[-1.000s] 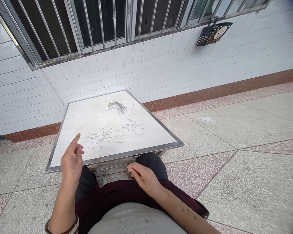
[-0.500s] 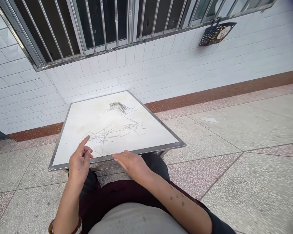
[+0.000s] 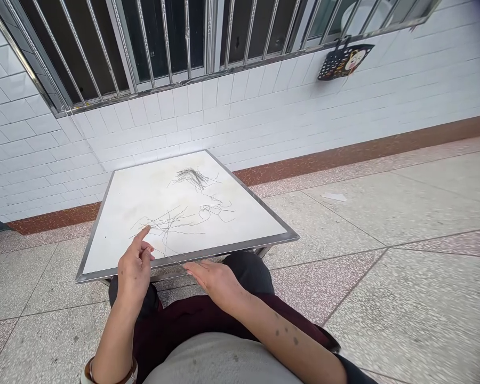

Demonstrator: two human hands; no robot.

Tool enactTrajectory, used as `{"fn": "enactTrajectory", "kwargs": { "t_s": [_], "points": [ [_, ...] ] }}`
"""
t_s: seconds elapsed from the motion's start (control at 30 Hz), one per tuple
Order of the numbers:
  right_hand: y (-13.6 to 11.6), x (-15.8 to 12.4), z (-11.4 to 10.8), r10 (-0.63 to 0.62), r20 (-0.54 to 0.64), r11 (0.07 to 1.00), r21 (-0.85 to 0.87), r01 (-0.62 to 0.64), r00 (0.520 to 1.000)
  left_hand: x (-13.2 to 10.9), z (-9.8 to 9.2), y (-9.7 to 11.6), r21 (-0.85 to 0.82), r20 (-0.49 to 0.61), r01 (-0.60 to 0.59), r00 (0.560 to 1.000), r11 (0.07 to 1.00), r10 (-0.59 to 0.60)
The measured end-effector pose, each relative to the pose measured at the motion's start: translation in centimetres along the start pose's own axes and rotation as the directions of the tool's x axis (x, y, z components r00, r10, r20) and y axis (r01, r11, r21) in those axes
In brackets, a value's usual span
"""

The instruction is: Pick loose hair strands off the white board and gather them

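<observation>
Head: hands (image 3: pixel 134 269) in pinch, strand (image 3: pixel 172 259) between

We see our lt-grey top (image 3: pixel 220 357) w/ a few dk spots on its front, plus maroon cloth (image 3: pixel 172 317) across the lap. Dk-grey trousers (image 3: pixel 251 273) show nr the table's (image 3: pixel 108 213) near edge. Brown-and-white cuff (image 3: pixel 131 374) on the left forearm (image 3: pixel 114 341); dk sleeve (image 3: pixel 354 371) approx. at the right elbow. Left hand (image 3: pixel 134 266) & right hand (image 3: pixel 220 280) are bare.
</observation>
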State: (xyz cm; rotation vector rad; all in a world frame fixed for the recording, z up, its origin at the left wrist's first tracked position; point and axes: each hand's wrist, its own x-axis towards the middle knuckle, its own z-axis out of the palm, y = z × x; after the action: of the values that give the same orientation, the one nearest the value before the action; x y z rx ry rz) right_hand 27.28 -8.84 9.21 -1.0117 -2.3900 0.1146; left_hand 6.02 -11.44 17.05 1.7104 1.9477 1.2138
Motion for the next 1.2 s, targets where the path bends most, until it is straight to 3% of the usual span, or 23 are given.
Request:
{"fn": "enactTrajectory", "kwargs": {
  "t_s": [0.5, 0.57, 0.67, 0.73, 0.9, 1.07, 1.2],
  "points": [
    [0.8, -1.3, 0.4, -0.016, 0.215, 0.989, 0.148, -0.016, 0.977, 0.2, -0.3, -1.0, 0.115, -0.038, 0.011, 0.999, 0.993, -0.007],
    [1.6, -1.3, 0.0, 0.02, 0.189, 0.993, 0.106, -0.041, 0.982, 0.2, -0.6, -1.5, 0.154, -0.033, -0.006, 0.999, 0.988, 0.012],
    [2.5, -0.8, -1.0, 0.159, 0.002, 0.985, 0.061, -0.159, 0.987, 0.2, -0.4, -2.0, 0.178, 0.04, -0.077, 0.997, 0.981, 0.071],
    [2.4, -0.2, -1.4, 0.16, -0.09, 0.984, 0.094, -0.151, 0.983, 0.1, 0.2, -1.9, 0.145, 0.127, -0.138, 0.985, 0.98, 0.12],
    [0.7, 0.4, -0.2, 0.007, -0.07, 0.966, 0.26, 0.012, 0.998, -0.5, 2.0, -1.1, -0.023, 0.298, -0.176, 0.939, 0.984, 0.175],
    [-0.1, 0.0, 1.4, 0.051, -0.045, 0.922, 0.386, -0.029, 0.998, -0.9, 3.0, -1.2, -0.092, 0.323, -0.144, 0.932, 0.985, 0.166],
    [0.3, 0.2, 0.9, 0.15, -0.031, 0.886, 0.448, -0.121, 0.988, -0.5, 3.2, -1.9, -0.132, 0.325, -0.085, 0.937, 0.988, 0.124]
  ]
}}
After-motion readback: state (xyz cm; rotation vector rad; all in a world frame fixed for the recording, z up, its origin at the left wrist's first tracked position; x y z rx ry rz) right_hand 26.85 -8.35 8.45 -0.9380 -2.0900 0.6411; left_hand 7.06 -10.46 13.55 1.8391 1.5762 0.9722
